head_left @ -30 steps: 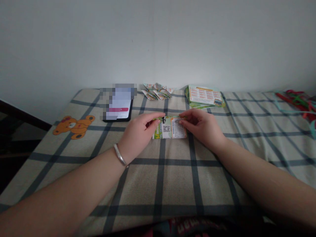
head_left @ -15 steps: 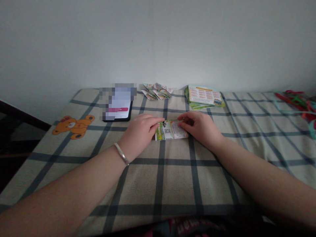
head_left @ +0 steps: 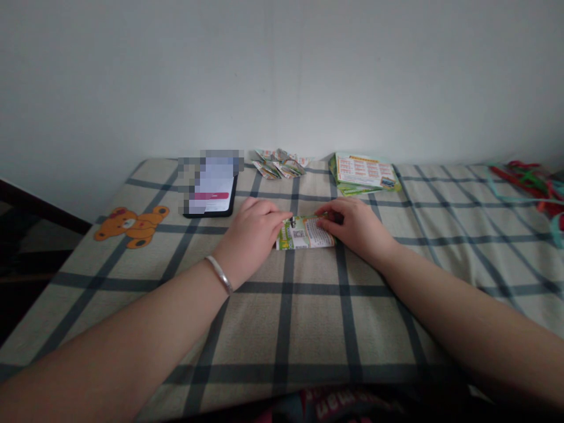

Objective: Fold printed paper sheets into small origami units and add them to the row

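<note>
A small printed leaflet (head_left: 304, 232), green and white with a QR code, lies on the checked cloth in front of me. My left hand (head_left: 253, 226) pinches its left end near the far edge, fingers closed together. At the opposite end, my right hand (head_left: 356, 226) grips the far right corner between thumb and fingers. The fingertips partly cover the leaflet's far edge. A stack of similar printed leaflets (head_left: 365, 171) rests beyond my right hand. Several small folded paper pieces (head_left: 279, 165) sit behind the leaflet, near the wall.
A phone (head_left: 214, 202) with a lit, partly blurred screen lies beyond my left hand. An orange teddy bear figure (head_left: 132, 226) is at the left. Red, green and pale blue strips (head_left: 535, 185) are heaped at the far right. The white wall (head_left: 282, 76) borders the cloth's back edge.
My left hand has shifted very slightly away from me, its fingers lying flatter at the leaflet's far edge. My right hand and the leaflet are almost unchanged.
</note>
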Demonstrator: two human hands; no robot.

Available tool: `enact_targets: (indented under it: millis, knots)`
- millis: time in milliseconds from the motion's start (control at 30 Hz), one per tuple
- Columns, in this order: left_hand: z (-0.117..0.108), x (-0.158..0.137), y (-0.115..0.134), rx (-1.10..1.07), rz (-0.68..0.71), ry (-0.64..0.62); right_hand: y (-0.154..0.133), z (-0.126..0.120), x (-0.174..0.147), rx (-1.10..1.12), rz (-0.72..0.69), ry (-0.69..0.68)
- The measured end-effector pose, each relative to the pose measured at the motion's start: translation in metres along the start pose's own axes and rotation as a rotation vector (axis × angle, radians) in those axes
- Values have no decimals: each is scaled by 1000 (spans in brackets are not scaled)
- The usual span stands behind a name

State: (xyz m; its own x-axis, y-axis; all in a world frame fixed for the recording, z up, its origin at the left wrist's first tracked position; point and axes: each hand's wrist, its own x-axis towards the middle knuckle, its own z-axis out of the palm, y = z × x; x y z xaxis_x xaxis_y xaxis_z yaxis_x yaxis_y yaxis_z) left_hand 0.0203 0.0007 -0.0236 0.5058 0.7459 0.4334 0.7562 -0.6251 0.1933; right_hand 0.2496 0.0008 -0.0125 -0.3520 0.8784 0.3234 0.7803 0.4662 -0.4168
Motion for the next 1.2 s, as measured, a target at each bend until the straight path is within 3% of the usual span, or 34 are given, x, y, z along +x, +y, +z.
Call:
enact_targets:
  millis: [200, 400, 600, 833, 967, 1200]
  knots:
    - [-4, -2, -2, 116, 54, 11, 1, -2, -1, -143, -8, 9]
    - [-8, 1, 0, 113, 134, 0, 2, -2, -1, -128, -39, 10]
    - [-8, 4, -4, 53, 283, -121, 4, -1, -1, -120, -60, -3]
    - [-26, -3, 6, 130, 323, -207, 4, -1, -2, -98, -52, 16]
    - [-40, -9, 14, 164, 238, -300, 3, -1, -2, -79, -54, 26]
    - [-41, -14, 15, 135, 217, -333, 5, 0, 0, -34, -43, 25]
